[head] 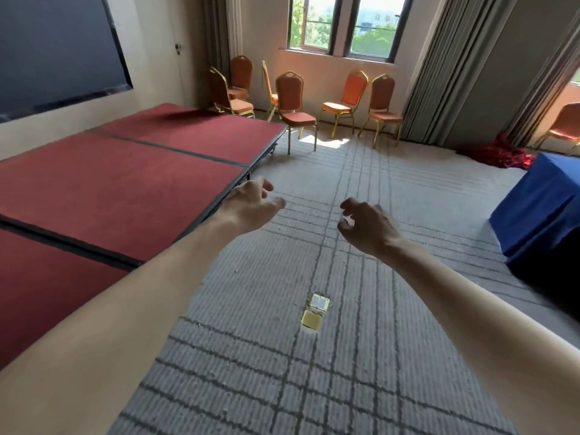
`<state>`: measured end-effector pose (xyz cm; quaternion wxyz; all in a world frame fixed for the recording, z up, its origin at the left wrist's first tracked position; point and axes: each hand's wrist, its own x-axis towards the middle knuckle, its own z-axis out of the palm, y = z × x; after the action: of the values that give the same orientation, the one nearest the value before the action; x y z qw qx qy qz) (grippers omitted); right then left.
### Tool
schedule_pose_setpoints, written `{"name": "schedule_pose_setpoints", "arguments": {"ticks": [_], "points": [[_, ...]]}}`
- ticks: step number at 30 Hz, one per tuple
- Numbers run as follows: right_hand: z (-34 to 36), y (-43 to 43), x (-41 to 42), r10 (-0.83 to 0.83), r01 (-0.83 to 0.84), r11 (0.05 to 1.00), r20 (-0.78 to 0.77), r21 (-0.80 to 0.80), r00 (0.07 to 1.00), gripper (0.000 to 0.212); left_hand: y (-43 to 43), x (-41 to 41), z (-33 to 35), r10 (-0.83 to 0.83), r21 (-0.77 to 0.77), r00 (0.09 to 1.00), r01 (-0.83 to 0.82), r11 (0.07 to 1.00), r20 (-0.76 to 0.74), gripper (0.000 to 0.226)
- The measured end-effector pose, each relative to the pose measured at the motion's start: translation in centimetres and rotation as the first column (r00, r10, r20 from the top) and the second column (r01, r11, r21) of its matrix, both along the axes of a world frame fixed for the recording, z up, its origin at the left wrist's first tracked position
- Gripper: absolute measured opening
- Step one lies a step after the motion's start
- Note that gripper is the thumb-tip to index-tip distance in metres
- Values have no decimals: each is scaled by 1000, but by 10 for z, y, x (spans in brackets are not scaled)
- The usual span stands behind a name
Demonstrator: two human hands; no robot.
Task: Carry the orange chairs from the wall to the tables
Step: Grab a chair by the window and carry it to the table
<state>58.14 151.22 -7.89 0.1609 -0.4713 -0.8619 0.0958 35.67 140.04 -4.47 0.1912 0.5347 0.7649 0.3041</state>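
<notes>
Two hands were empty, fingers loosely curled: left hand [251,205], right hand [367,227]. Orange padded gold-framed chairs [295,98] stood at far edge of grey carpet [408,196], well apart from both hands. Likely best: take nearest by backrest and seat.

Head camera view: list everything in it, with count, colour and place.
chairs: six, orange with gold frames, by the far wall under the window
lone chair: one, orange, right edge by a curtain
stage: one, red top, black edges, left
screen: one, dark, left wall
window: one, dark frame, far wall
curtains: grey, beside the window and at the right
table: one, blue cloth, right
cloth heap: one, red, floor beyond the table
floor socket: one, yellow, lid open, mid-carpet
carpet: grey, dark grid lines
left hand: empty, fingers loose
right hand: empty, fingers loosely curled
</notes>
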Motion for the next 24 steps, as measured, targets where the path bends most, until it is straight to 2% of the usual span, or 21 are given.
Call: {"name": "schedule_pose_setpoints", "arguments": {"ticks": [7, 12, 19, 24], "points": [[-20, 155, -89, -62, 62, 998, -31, -24, 998, 42, 165, -92, -15, -40, -8, 998, 40, 999, 47, 45], [-25, 288, -143, -39, 37, 999, -51, -28, 998, 44, 299, -149, -22, -77, -8, 996, 78, 997, 34, 47], [5, 498, -221, -63, 57, 998, -172, -41, 983, 46, 498, -237, 24, -81, 19, 995, 82, 996, -65, 45], [-1, 592, -267, -84, 64, 992, -189, -109, 978, 41, 611, -294, 33, -75, 58, 995, 78, 995, -62, 48]]}}
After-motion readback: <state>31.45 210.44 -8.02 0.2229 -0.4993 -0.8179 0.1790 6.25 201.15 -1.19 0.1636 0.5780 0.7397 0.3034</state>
